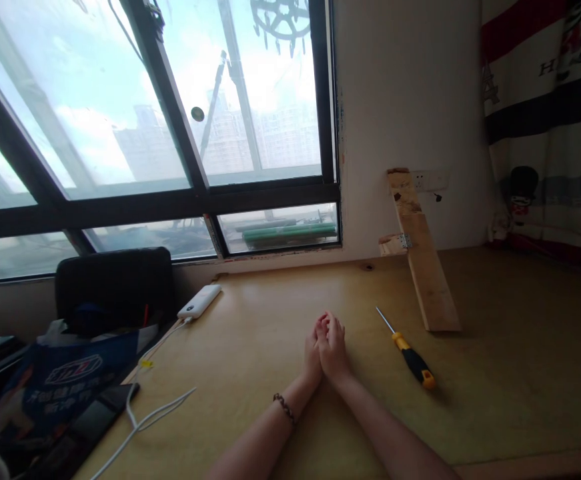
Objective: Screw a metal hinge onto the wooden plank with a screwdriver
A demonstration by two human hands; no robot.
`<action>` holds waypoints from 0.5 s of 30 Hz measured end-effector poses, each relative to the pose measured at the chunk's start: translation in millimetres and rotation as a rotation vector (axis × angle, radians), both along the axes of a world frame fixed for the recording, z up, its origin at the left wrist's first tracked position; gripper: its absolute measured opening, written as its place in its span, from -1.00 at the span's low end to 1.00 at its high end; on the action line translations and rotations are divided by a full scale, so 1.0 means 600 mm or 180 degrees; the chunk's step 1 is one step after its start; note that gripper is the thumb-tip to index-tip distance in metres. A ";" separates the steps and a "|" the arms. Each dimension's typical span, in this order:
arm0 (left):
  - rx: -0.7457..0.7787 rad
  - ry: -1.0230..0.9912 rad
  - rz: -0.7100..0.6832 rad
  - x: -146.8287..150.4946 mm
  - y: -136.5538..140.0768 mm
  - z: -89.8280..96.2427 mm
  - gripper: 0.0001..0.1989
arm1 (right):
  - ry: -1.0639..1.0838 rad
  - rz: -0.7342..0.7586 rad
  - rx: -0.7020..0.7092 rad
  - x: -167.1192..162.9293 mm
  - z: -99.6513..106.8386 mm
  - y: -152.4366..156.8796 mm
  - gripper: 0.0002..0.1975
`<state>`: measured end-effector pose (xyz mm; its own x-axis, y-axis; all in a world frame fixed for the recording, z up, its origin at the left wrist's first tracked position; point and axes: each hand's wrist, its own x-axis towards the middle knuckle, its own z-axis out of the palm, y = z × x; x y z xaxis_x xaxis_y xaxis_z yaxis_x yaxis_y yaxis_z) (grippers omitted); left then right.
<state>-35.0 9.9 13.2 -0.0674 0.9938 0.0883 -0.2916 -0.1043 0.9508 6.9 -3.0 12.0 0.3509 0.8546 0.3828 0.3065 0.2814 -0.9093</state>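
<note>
My left hand (313, 352) and my right hand (334, 352) rest clasped together above the table (250, 333). Their fingers are folded against each other, and no object shows in them; the palms are hidden. A dark beaded bracelet (284, 408) circles my left wrist. To the right of my right hand lies a screwdriver (413, 361) with a black and yellow handle, its metal tip pointing away from me. Beyond it is a long wooden board (433, 277), its far end up against the wall. A short wood piece (391, 245) is joined to its left side by a metal bracket (405, 241).
A white power bank (199, 302) with a white cable (163, 411) lies along the table's left edge. Left of the table are a black chair (115, 280) and a blue bag (70, 373). A wall socket (427, 180), window (265, 93) and curtain (545, 127) stand behind.
</note>
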 end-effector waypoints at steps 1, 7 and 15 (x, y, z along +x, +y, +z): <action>0.0017 -0.0032 -0.0054 0.002 0.001 -0.004 -0.65 | 0.0042 0.0064 -0.0022 0.004 -0.003 -0.002 -0.48; 0.0274 0.0297 -0.0194 -0.005 0.016 -0.021 -0.61 | 0.0309 0.0381 -0.0137 0.023 -0.017 -0.002 -0.37; 0.0449 0.0391 -0.0173 -0.012 0.029 -0.035 -0.64 | 0.0293 0.0519 -0.0062 0.015 -0.030 0.019 -0.33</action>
<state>-42.4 27.3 -7.8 0.0059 0.9729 0.2313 -0.1832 -0.2263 0.9567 16.1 8.5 -6.1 0.2401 0.9099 0.3382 0.1734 0.3026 -0.9372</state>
